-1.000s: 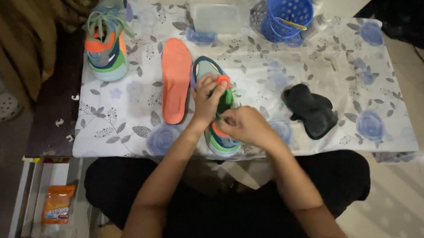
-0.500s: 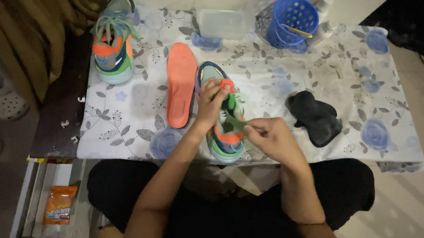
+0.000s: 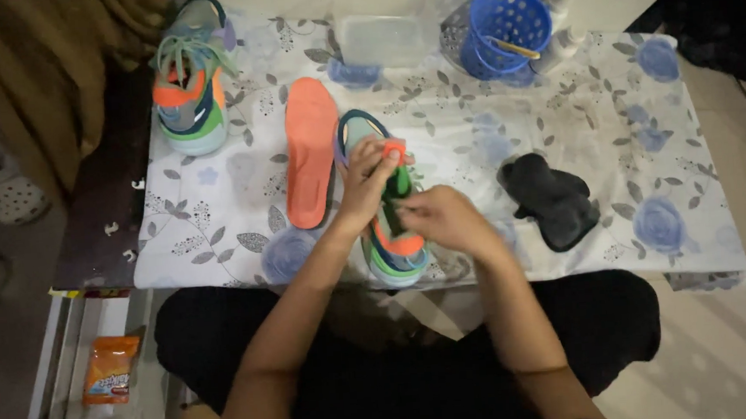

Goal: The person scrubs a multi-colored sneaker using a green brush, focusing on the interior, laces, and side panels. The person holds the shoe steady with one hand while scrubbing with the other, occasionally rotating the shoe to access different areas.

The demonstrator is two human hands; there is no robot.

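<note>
A multicoloured sneaker (image 3: 393, 251) lies toe toward me on the flowered tablecloth (image 3: 644, 132). My left hand (image 3: 364, 180) grips its upper part near the orange tongue tab. My right hand (image 3: 443, 218) pinches at the green lace area over the middle of the shoe. An orange insole (image 3: 309, 157) lies flat just left of the sneaker. The matching second sneaker (image 3: 189, 91) stands at the table's far left corner.
A black crumpled cloth (image 3: 554, 200) lies right of my hands. At the back stand a blue perforated basket (image 3: 500, 29), a clear plastic box (image 3: 384, 40) and white bottles (image 3: 561, 17). An orange packet (image 3: 111, 370) lies on the floor at left.
My right hand has moved back in from the right onto the middle of the sneaker. The left hand keeps its hold on the shoe.
</note>
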